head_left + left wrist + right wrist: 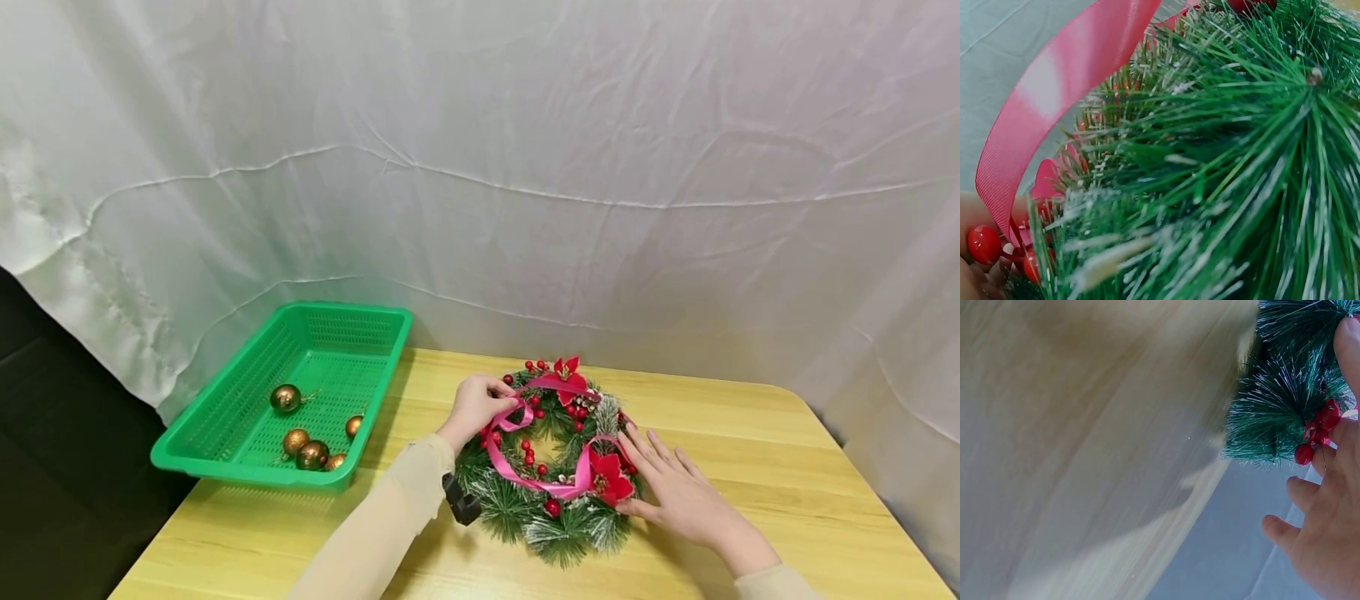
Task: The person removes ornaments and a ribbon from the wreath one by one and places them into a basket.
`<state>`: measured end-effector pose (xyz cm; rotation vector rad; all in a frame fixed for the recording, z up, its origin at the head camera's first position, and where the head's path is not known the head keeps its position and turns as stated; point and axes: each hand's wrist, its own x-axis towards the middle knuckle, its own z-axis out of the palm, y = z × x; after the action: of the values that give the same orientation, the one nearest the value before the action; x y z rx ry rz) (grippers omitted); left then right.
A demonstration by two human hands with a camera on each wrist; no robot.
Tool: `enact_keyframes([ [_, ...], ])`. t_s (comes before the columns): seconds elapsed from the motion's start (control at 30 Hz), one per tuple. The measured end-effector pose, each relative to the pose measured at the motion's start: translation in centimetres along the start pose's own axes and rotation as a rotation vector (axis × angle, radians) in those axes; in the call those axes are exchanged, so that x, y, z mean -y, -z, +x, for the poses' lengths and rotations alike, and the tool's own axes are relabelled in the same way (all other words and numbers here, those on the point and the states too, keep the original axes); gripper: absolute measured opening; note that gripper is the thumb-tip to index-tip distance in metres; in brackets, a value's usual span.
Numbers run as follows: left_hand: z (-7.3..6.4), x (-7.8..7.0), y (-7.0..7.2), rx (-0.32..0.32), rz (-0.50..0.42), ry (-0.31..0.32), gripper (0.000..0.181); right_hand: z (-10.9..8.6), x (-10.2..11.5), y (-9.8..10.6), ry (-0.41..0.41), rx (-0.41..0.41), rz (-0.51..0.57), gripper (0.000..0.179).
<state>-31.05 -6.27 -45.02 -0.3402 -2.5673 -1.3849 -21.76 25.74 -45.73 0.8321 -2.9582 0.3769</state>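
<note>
A green wreath [506, 500] with snowy tips, red berries and red flowers [611, 479] lies on the table. Pink ribbon [517, 475] loops over its top; in the left wrist view a broad band of the ribbon [1041, 94] arches beside the needles. My left hand [480, 408] pinches the ribbon at the wreath's upper left. At the wreath's right side my right hand [675, 492] rests with fingers spread and fairly straight. In the right wrist view the right hand [1329, 512] touches the edge by the red berries [1319, 434].
Left of the wreath stands a green plastic basket [393, 367] holding several bronze and gold baubles [286, 398]. The wooden table [787, 492] ends at a pale curtain [525, 208] behind. A black device [461, 500] is worn on the left wrist.
</note>
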Motion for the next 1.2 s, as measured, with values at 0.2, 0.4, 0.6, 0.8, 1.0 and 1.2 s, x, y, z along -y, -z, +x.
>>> enact_keyframes([
  [0.2,-0.2,-0.3,0.7,0.012,0.008,-0.012,0.005,0.0,0.0,0.0,0.009,-0.014,-0.005,0.092],
  [0.4,-0.6,-1.1,1.6,-0.04,-0.051,-0.03,0.008,0.1,-0.2,-0.3,0.005,-0.015,0.0,0.093],
  [0.6,-2.2,-1.9,2.6,-0.026,-0.201,-0.068,0.009,0.2,-0.2,-0.4,-0.006,0.004,0.015,0.095],
  [0.8,-4.2,-2.6,3.2,0.039,-0.306,-0.06,0.012,0.1,-0.2,-0.2,0.005,-0.023,0.016,0.093],
  [1.0,-5.3,-3.6,3.9,0.053,-0.388,-0.021,0.015,0.0,-0.1,-0.1,0.009,-0.025,0.016,0.092],
  [1.2,-6.0,-5.9,5.6,0.044,-0.431,0.002,0.014,0.0,0.0,0.0,-0.008,0.0,0.011,0.093],
])
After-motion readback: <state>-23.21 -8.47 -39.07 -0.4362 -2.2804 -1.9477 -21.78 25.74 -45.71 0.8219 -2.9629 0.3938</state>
